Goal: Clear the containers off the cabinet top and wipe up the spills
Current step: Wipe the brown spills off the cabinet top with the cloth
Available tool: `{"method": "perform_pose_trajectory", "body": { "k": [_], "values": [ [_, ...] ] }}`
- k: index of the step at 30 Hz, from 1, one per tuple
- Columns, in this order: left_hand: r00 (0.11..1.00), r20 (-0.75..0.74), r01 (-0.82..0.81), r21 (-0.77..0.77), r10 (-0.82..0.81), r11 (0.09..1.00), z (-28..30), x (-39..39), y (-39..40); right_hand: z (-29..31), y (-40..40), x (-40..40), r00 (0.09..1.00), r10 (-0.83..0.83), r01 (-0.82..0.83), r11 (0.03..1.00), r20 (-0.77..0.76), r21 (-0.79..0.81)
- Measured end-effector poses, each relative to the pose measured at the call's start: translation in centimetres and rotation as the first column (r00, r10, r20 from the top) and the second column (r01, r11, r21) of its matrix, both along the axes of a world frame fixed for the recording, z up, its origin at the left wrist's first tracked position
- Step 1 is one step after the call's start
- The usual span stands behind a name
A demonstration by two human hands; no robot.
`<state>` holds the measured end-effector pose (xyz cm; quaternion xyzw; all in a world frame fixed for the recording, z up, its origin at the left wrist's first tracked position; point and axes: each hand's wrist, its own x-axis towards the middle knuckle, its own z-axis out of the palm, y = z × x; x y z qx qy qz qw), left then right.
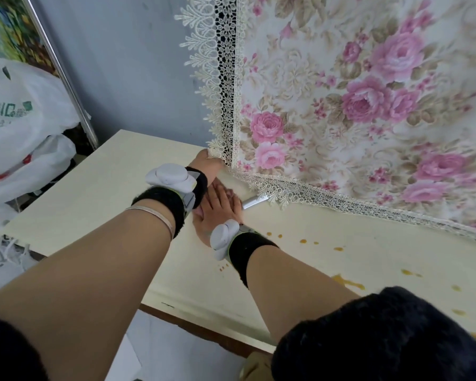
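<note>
Two hands (206, 163) (217, 213), one floral cloth (368, 105), one cabinet top (94, 193), two wrist devices (171, 176) (224, 239)

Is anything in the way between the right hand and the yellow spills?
Nothing visible. The right hand lies on the bare cabinet top, and the spills sit in the open to its right. The left hand holds up the lace cloth.
</note>
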<state>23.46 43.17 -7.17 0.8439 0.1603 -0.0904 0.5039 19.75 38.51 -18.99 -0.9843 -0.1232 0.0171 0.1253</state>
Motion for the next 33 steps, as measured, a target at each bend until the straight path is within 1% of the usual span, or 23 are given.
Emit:
{"method": "perform_pose_trajectory", "body": {
  "k": [2, 6, 13, 19, 21, 22, 23, 24, 25, 26, 27, 29, 30, 31, 33],
  "values": [
    [1.0, -0.001, 0.001, 0.01, -0.001, 1.0, 0.1, -0.7, 0.0, 0.0, -0.2, -1.4, 1.0, 0.02, -0.02, 1.0, 0.014, -0.004],
    [1.0, -0.024, 0.015, 0.084, -0.013, 0.996, 0.5, -2.9, 0.2, 0.4, -0.8, -4.0, 0.997, 0.056, -0.055, 0.998, -0.047, 0.004],
    [0.999, -0.045, 0.034, 0.11, -0.03, 0.993, 1.3, -6.0, 0.6, 0.5, -1.4, -9.0, 0.993, 0.105, -0.105, 0.994, -0.057, -0.009],
    [0.998, -0.039, 0.054, 0.131, -0.049, 0.99, 1.7, -9.0, -0.3, 0.9, -2.2, -13.1, 0.984, 0.16, -0.166, 0.983, -0.085, -0.081],
    [0.998, -0.027, 0.057, 0.126, -0.054, 0.99, 2.2, -9.8, -0.7, 1.2, -2.6, -14.6, 0.982, 0.178, -0.183, 0.98, -0.064, -0.079],
    [0.998, -0.02, 0.059, 0.134, -0.056, 0.989, 2.5, -10.0, -0.8, 1.0, -2.8, -15.2, 0.986, 0.168, -0.169, 0.982, -0.024, -0.086],
    [0.998, -0.02, 0.067, 0.148, -0.065, 0.987, 2.7, -10.2, -0.9, 1.0, -2.8, -15.7, 0.991, 0.136, -0.136, 0.989, -0.005, -0.061],
    [0.997, -0.031, 0.081, 0.168, -0.076, 0.982, 3.0, -10.4, -1.1, 0.7, -2.8, -16.0, 0.991, 0.132, -0.133, 0.99, -0.007, -0.041],
    [0.995, -0.037, 0.096, 0.188, -0.09, 0.977, 3.2, -10.6, -1.3, 0.7, -2.8, -16.1, 0.991, 0.125, -0.126, 0.992, -0.043, -0.03],
    [0.995, -0.045, 0.097, 0.196, -0.09, 0.976, 3.3, -10.7, -1.5, 0.9, -2.9, -16.4, 0.991, 0.13, -0.131, 0.991, -0.02, -0.028],
    [0.995, -0.047, 0.095, 0.202, -0.087, 0.975, 3.4, -10.8, -1.6, 1.2, -3.2, -16.6, 0.991, 0.123, -0.124, 0.992, -0.048, -0.016],
    [0.995, -0.051, 0.098, 0.222, -0.089, 0.97, 3.4, -11.0, -1.8, 1.1, -3.4, -16.2, 0.983, 0.184, -0.185, 0.982, -0.027, -0.038],
    [0.995, -0.054, 0.091, 0.218, -0.081, 0.972, 3.2, -11.2, -1.9, 1.2, -3.6, -16.1, 0.972, 0.214, -0.217, 0.976, -0.092, -0.025],
    [0.995, -0.057, 0.087, 0.209, -0.076, 0.974, 3.0, -11.2, -2.0, 1.5, -3.7, -16.1, 0.968, 0.208, -0.212, 0.977, -0.136, -0.009],
    [0.996, -0.049, 0.076, 0.173, -0.069, 0.982, 2.6, -11.5, -2.1, 1.4, -3.7, -15.8, 0.978, 0.17, -0.174, 0.984, -0.122, -0.022]
  ]
}}
